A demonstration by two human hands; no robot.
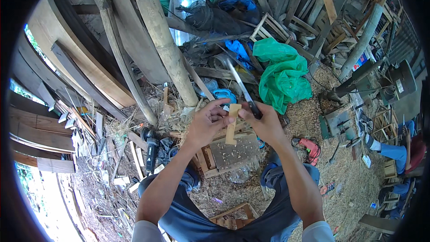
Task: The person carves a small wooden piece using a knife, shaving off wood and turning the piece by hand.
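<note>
Head view shows me two bare hands raised together over one small wooden work block [235, 152]. My left hand [207, 123] has its fingers curled around the upper part of one pale wooden stick [232, 123], with the thumb and forefinger pinching near its top. That stick stands nearly upright, its lower end resting on the block's top face, close to the edge farthest from me. My right hand [268, 123] is wrapped tight around the dark handle of one long knife [242, 87], whose blade points up and away to the left, with its heel right beside the top of the stick; I cannot tell whether steel touches wood. Pale chips lie scattered over the block's top.

I count one dark power drill [151, 150] on the ground just off the block's left side, and one red power tool [310, 149] on the sawdust off its right side. One crumpled green plastic sheet [282, 74] lies beyond the hands, with one thick wooden post [161, 36] leaning to its left. One other person [398, 150], in blue trousers, sits at the right rim, well apart from the block.
</note>
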